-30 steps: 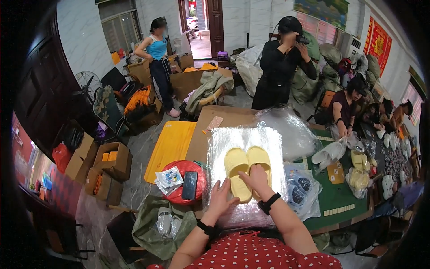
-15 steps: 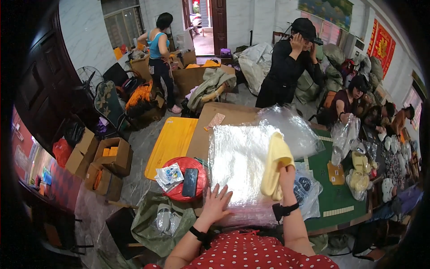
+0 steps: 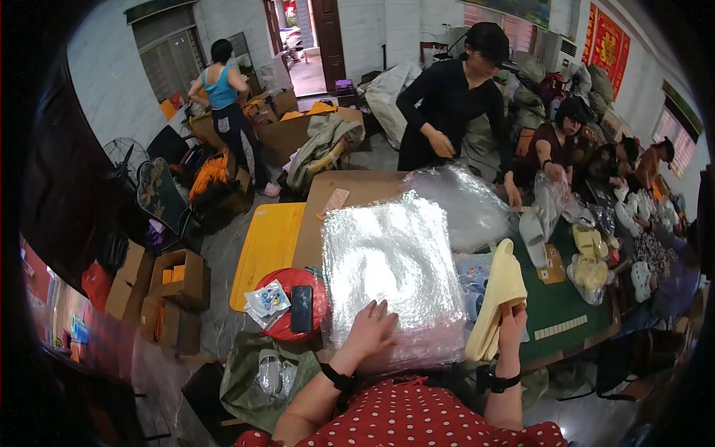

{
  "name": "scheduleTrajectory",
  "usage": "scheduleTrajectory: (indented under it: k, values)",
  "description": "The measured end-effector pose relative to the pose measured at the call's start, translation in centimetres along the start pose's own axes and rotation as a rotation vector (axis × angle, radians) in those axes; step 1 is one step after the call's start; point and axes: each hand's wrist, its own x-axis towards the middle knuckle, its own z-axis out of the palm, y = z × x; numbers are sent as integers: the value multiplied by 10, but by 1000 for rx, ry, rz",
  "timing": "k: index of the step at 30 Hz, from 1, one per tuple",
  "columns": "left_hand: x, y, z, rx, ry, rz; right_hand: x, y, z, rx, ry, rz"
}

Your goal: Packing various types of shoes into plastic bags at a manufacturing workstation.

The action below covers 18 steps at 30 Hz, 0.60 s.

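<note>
My left hand (image 3: 372,328) lies with fingers spread on the near part of a stack of clear plastic bags (image 3: 389,257), which shines under the light. In my right hand (image 3: 512,325) is a pale yellow pair of slippers (image 3: 497,294), held upright to the right of the stack with the toes pointing away from me. My fingers are closed round the slippers' near side, partly hidden behind them. Beneath and behind the slippers lies a bluish printed plastic bag (image 3: 474,276).
Left of the stack, a red round stool (image 3: 287,328) carries a dark phone (image 3: 302,309). A loose clear plastic sheet (image 3: 462,208) covers the far table edge, where a person in black (image 3: 454,112) stands. Bagged yellow slippers (image 3: 588,279) lie on the green mat at right.
My right hand has carried the yellow slippers rightward, off the bag stack. The person in black has lowered both hands from the head toward the table. A pale grey slipper now shows on the right.
</note>
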Motion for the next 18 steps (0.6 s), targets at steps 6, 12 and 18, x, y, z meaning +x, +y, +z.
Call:
scheduleTrajectory:
  k: [6, 12, 18]
  values:
    - [15, 2, -1, -147, 174, 5, -14, -11, -14, 33, 58, 24]
    - [21, 3, -21, -745, 178, -227, -21, 3, -22, 71, 28, -8]
    - [22, 5, -10, -689, 325, -420, -26, 8, -10, 63, 20, -2]
